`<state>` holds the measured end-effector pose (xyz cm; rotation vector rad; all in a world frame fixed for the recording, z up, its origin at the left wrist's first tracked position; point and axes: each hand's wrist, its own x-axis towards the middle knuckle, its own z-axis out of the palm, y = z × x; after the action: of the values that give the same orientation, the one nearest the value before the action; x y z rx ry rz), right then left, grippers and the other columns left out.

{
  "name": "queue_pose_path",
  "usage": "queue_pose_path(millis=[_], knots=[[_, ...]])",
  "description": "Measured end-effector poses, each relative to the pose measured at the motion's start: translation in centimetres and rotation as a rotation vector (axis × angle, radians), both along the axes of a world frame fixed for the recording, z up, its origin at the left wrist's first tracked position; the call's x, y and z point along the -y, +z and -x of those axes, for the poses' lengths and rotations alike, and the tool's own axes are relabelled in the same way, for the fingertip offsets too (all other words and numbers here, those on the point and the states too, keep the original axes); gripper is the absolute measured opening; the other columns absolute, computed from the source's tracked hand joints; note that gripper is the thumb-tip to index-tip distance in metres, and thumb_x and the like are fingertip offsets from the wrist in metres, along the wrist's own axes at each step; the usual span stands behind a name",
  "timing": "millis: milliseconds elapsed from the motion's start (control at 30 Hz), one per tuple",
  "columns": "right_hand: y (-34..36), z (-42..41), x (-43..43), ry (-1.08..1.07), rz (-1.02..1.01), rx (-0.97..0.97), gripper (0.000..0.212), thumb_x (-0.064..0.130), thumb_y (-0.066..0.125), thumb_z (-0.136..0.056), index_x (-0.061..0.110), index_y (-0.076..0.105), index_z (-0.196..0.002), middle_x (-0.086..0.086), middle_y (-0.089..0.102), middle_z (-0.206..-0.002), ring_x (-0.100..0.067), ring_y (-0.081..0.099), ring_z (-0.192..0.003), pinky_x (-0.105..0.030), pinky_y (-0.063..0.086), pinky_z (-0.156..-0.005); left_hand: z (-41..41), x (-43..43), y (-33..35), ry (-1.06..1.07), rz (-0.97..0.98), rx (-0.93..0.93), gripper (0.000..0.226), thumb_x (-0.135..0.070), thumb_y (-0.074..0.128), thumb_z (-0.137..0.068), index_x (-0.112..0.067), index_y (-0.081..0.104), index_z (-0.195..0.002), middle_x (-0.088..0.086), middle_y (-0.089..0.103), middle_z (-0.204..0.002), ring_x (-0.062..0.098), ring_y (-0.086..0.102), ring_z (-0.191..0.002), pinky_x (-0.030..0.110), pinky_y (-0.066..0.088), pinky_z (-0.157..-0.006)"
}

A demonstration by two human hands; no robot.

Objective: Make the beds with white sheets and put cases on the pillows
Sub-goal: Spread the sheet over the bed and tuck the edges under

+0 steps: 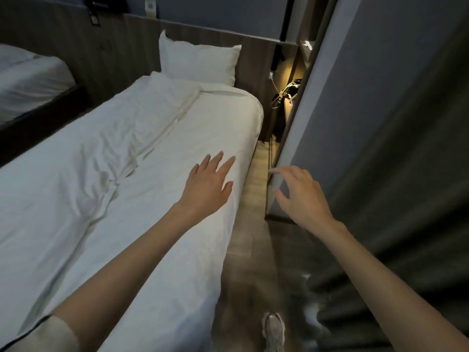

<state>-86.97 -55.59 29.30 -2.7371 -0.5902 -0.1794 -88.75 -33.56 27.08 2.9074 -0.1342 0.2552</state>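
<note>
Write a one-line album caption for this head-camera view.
Left hand over the wrinkled white bed sheet, right hand beside the grey wall, plump white pillow beyond.

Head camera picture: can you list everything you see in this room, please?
sheet: one, white, wrinkled, centre of view
pillow: one, white, upright against the headboard
headboard: one, brown wood, behind the pillow
second bed: one, white, far left
curtain: one, dark grey, right side
floor: brown wood, between sheet and curtain
shoe: one, grey, bottom centre
left hand: one, open, over the sheet's right edge
right hand: one, empty, above the floor
</note>
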Motion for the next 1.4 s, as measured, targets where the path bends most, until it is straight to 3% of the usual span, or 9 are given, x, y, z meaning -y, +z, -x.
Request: queue_pose_path(millis=[433,833,1100,1400], knots=[[0.6,-28.4,0.9,0.267,-0.012,0.026,0.040,0.028,0.052,-0.094,0.029,0.048,-0.133,0.002,0.045,-0.139,-0.020,0.041,-0.125,-0.040,0.038,-0.104,-19.5,1.3,1.5,0.377,-0.025,0.037,0.059,-0.040,0.039,-0.100,-0.028,0.015,-0.154,0.004,0.018,-0.160,0.027,0.017,-0.146,0.042,0.022,-0.115],[-2.9,-53.5,-14.1,0.445,0.009,0.016,0.040,0.029,0.053,-0.094,0.030,0.046,-0.133,0.003,0.042,-0.139,-0.021,0.041,-0.122,-0.037,0.037,-0.094,-39.8,-11.0,-1.7,0.578,-0.027,0.026,0.059,-0.039,0.041,-0.100,-0.027,0.017,-0.153,0.005,0.019,-0.159,0.029,0.018,-0.146,0.043,0.023,-0.115],[-2.6,-69.6,-23.8,0.454,-0.117,-0.067,0.043,0.025,0.055,-0.093,0.029,0.046,-0.135,0.003,0.041,-0.139,-0.021,0.039,-0.121,-0.038,0.041,-0.093,-53.0,-20.4,-3.2,0.631,-0.004,-0.013,0.061,-0.038,0.043,-0.099,-0.028,0.017,-0.153,0.005,0.018,-0.160,0.029,0.018,-0.146,0.043,0.024,-0.116],[-6.9,-86.3,-32.5,0.507,-0.041,-0.073,0.047,0.025,0.054,-0.094,0.028,0.041,-0.139,0.003,0.036,-0.143,-0.022,0.038,-0.121,-0.038,0.038,-0.094,-65.1,-27.4,-6.4,0.718,-0.026,-0.045,0.061,-0.034,0.052,-0.097,-0.023,0.028,-0.151,0.010,0.028,-0.156,0.035,0.027,-0.142,0.050,0.031,-0.110]])
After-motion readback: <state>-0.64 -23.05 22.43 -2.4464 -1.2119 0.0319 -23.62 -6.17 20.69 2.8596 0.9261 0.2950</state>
